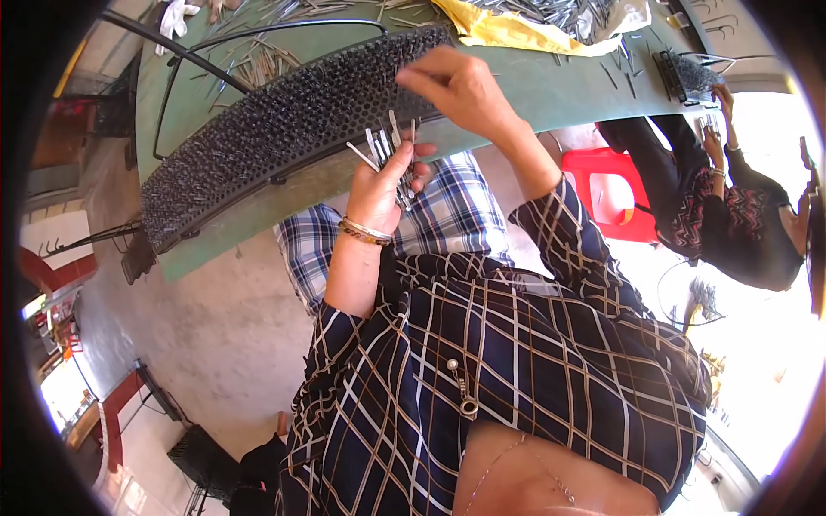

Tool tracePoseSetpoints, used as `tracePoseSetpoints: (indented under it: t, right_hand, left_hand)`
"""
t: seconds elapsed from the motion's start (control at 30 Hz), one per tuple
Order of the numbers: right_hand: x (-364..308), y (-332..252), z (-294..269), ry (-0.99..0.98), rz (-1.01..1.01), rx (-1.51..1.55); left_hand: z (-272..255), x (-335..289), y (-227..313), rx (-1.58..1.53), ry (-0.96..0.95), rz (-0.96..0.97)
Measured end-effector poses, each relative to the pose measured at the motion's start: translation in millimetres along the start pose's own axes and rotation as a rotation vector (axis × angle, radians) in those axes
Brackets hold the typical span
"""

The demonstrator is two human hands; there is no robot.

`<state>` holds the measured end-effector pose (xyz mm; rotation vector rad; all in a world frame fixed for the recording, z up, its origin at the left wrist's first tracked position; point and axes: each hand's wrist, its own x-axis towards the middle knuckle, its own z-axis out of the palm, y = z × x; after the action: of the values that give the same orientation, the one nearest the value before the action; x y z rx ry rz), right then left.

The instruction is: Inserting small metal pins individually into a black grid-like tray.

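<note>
My left hand (383, 185) is closed around a bundle of thin flat metal strips (375, 148), which fan out above the thumb. Just beyond it lies a long, curved black rack (297, 129) full of round holes, many of them filled with dark upright pieces. My right hand (469, 90) hovers at the right part of this rack, thumb and fingers pinched together. Whatever sits between those fingertips is too small to make out.
The rack lies on a green table (551, 103). Loose metal strips (267, 64) lie behind it, near a yellow and white sack (516, 34). A white glove (175, 21) lies far left. At right, another person (731, 198) works at a smaller rack (688, 76), beside a red stool (609, 193).
</note>
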<state>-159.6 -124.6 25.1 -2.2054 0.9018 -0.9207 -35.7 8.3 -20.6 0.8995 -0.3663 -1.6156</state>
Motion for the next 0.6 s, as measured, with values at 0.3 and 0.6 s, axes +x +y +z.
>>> tracePoseSetpoints:
  t: [0.3, 0.6]
  right_hand:
    - [-27, -1, -5, -0.284, 0.531, 0.554]
    - [-1, 5, -18, 0.074, 0.515, 0.545]
  left_hand:
    - [15, 3, -3, 0.166, -0.016, 0.036]
    - [19, 12, -3, 0.079, 0.028, 0.01]
